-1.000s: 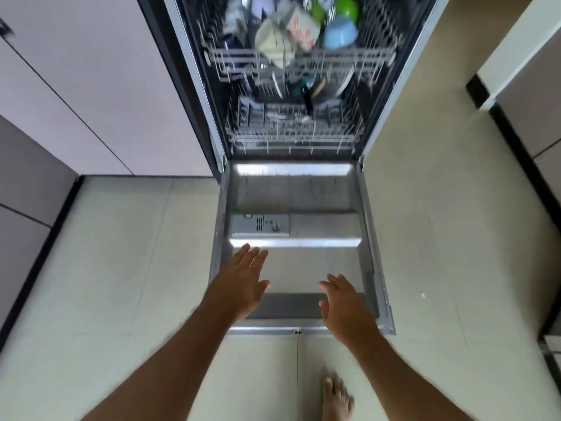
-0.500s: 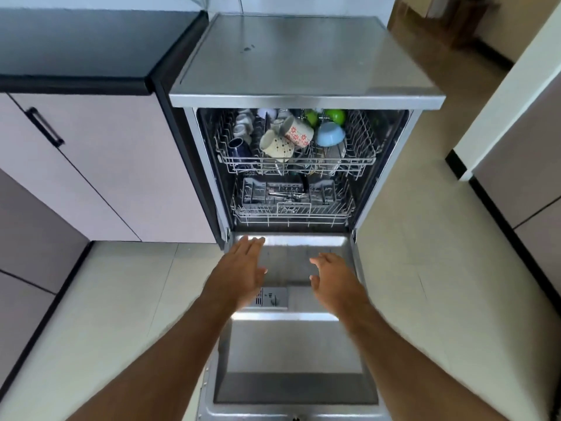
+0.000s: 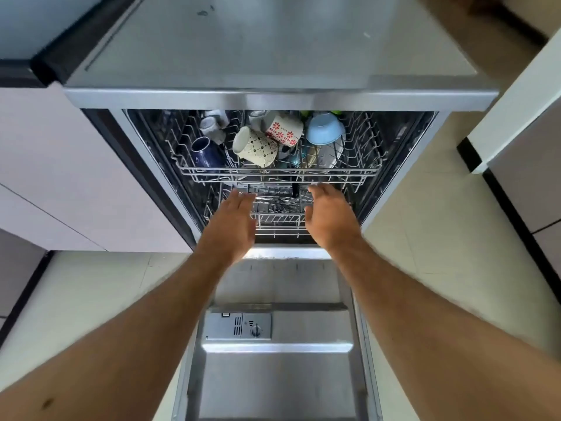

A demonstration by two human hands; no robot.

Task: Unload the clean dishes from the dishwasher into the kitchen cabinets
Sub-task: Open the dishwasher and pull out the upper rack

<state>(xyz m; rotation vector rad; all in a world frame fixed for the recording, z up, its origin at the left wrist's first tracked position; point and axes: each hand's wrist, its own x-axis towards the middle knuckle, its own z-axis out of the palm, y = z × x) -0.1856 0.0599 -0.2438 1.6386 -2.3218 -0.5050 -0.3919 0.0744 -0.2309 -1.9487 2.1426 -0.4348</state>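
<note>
Here the dishes sit inside the open dishwasher (image 3: 127, 141), most of them in the upper rack (image 3: 273, 174). At the rack's left end a dark blue mug (image 3: 206, 153) lies on its side, with pale grey cups (image 3: 212, 126) behind it. Near the rack's middle a cream patterned mug (image 3: 255, 147) leans against a white mug with red flowers (image 3: 283, 129). Toward the right end a light blue bowl (image 3: 324, 129) rests upside down, and just below it stands a pale plate (image 3: 329, 156), partly hidden by the wires. The lower rack (image 3: 279, 221) holds cutlery (image 3: 282, 203) in a basket at its front edge; single pieces are too small to tell apart.

Both hands reach in front of the lower rack, just under the front edge of the upper one, and hold nothing. The left hand (image 3: 232, 226) has its fingers straight and close together, pointing into the machine. The right hand (image 3: 329, 218) has its fingers loosely extended, slightly apart, tips near the upper rack's front rail; whether they touch it I cannot tell.

The door (image 3: 279, 387) lies flat and open beneath the arms, its detergent box (image 3: 238, 326) near the middle. Above, the steel bench (image 3: 273, 47) tops the machine. Pale cabinets (image 3: 69, 165) stand to the left, tiled floor (image 3: 425, 268) to either side.
</note>
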